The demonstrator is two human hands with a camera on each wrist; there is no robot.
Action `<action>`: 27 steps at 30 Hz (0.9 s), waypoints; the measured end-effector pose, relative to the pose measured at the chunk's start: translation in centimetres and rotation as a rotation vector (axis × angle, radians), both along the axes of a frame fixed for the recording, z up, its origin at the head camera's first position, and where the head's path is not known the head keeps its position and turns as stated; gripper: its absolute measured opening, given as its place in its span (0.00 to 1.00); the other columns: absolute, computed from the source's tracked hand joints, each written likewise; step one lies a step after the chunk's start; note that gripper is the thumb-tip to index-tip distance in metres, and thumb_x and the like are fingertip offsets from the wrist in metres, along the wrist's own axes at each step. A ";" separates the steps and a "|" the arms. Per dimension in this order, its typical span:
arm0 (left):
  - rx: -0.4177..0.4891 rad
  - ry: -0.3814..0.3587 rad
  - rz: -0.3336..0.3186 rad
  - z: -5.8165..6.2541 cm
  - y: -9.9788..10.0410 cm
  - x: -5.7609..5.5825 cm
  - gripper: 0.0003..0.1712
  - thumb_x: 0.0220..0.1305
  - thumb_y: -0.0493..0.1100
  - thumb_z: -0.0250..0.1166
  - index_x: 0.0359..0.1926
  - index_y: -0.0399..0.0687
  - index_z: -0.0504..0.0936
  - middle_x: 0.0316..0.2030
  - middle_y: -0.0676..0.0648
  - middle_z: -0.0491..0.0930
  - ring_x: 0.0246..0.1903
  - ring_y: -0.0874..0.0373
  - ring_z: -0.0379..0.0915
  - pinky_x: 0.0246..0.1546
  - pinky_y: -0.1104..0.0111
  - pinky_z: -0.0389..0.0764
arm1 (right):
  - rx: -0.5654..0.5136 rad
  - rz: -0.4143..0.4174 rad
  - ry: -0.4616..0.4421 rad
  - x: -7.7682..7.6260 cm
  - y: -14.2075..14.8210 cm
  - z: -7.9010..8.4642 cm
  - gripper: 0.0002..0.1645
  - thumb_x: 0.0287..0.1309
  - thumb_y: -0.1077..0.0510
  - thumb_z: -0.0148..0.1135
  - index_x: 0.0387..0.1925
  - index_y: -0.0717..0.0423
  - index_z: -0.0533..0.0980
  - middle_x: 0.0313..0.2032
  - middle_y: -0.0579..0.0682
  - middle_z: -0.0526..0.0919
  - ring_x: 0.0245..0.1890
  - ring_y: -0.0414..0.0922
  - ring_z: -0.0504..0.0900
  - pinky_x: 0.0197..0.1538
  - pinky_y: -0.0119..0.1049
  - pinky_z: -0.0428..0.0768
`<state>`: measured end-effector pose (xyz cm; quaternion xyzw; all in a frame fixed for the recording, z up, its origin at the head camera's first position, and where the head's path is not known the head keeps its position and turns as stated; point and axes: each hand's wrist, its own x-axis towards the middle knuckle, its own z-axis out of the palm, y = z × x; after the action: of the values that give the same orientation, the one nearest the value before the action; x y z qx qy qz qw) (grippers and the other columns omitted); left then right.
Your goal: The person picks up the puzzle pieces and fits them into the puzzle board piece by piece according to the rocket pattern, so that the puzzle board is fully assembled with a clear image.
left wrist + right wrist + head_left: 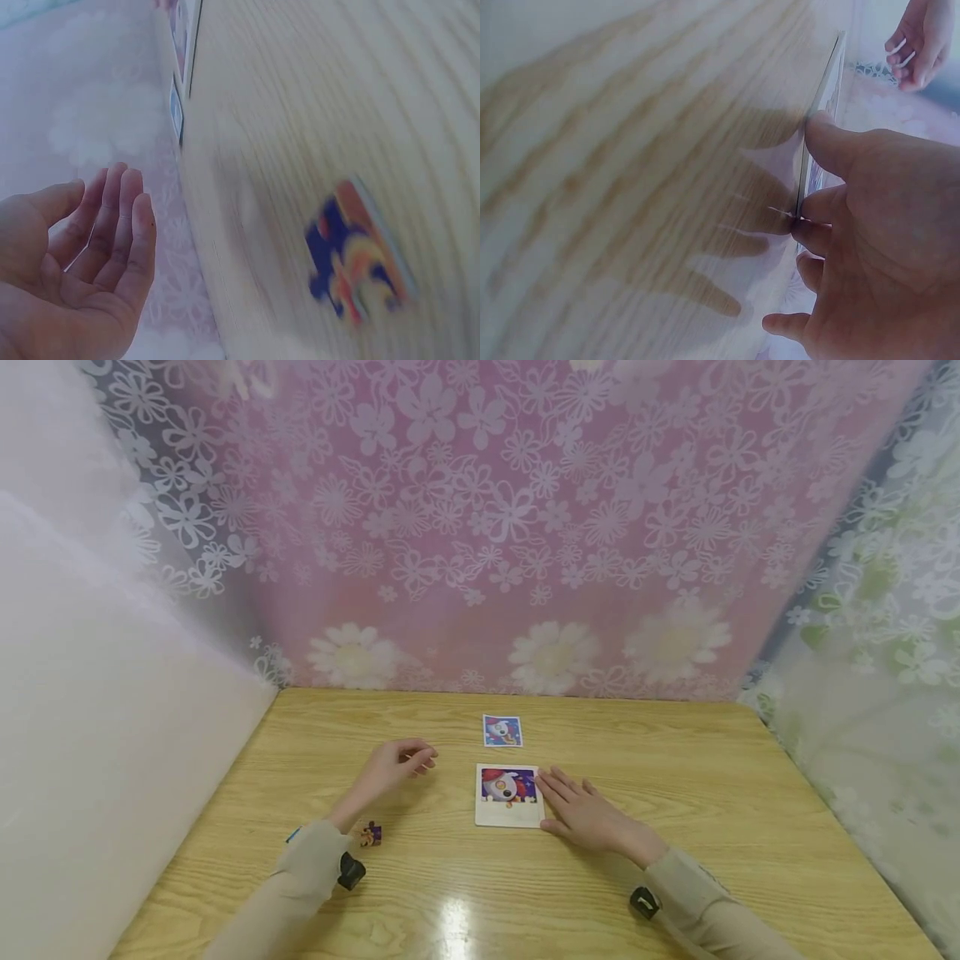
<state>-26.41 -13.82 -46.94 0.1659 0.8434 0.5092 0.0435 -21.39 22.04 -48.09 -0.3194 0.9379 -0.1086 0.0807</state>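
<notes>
A square white puzzle tray lies flat on the table. Its upper part is filled with joined jigsaw pieces showing a white, dog-like figure on purple; its lower part is bare. My right hand rests at the tray's right edge, fingertips and thumb touching the rim, fingers fairly straight. To the left, my left hand hovers over the table with loosely bent fingers and nothing in them. In the left wrist view, a purple and orange puzzle piece lies on the wood, apart from that hand.
Behind the tray lies a small picture card with a similar figure. A bit of something blue shows beside the left sleeve, mostly hidden by it. A pink flowered curtain hangs along the far edge of the wooden table.
</notes>
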 end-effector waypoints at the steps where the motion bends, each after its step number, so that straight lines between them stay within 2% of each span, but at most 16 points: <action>1: 0.004 -0.004 0.006 0.1 -0.6 0.3 0.17 0.76 0.45 0.59 0.53 0.36 0.84 0.42 0.37 0.86 0.42 0.42 0.84 0.45 0.54 0.86 | 0.007 0.000 0.002 0.0 0.0 0.0 0.41 0.75 0.46 0.53 0.76 0.68 0.55 0.77 0.65 0.54 0.76 0.66 0.50 0.68 0.75 0.54; 11: 0.000 0.023 0.051 0.6 -6.3 2.4 0.19 0.79 0.44 0.55 0.55 0.32 0.81 0.46 0.33 0.84 0.45 0.37 0.83 0.47 0.52 0.85 | 0.027 -0.013 -0.013 0.1 -0.1 0.4 0.41 0.76 0.47 0.53 0.76 0.68 0.54 0.77 0.64 0.54 0.77 0.65 0.50 0.69 0.73 0.54; 16: -0.017 0.035 0.085 0.6 -8.9 3.4 0.20 0.79 0.44 0.55 0.56 0.32 0.81 0.48 0.34 0.84 0.46 0.39 0.83 0.46 0.56 0.86 | 0.036 -0.018 -0.011 0.1 -0.2 0.5 0.41 0.76 0.46 0.52 0.76 0.67 0.55 0.77 0.64 0.54 0.77 0.64 0.50 0.69 0.73 0.55; 20: -0.040 0.033 0.081 0.3 -10.8 4.5 0.20 0.78 0.45 0.56 0.56 0.31 0.80 0.49 0.33 0.83 0.47 0.40 0.83 0.46 0.58 0.86 | 0.047 -0.026 -0.010 0.1 -0.2 0.4 0.41 0.76 0.46 0.52 0.77 0.67 0.55 0.77 0.63 0.54 0.77 0.64 0.50 0.69 0.73 0.55; 27: -0.188 0.002 0.081 -0.6 -13.5 6.4 0.18 0.75 0.45 0.61 0.55 0.36 0.83 0.49 0.38 0.85 0.43 0.47 0.84 0.37 0.65 0.85 | 0.041 -0.018 -0.006 -0.1 -0.1 0.1 0.41 0.76 0.45 0.52 0.77 0.67 0.54 0.77 0.63 0.54 0.77 0.64 0.50 0.68 0.74 0.55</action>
<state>-20.02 -27.28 -47.52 0.1273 0.8935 0.4290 0.0376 -21.47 21.97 -47.94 -0.3089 0.9426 -0.0911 0.0888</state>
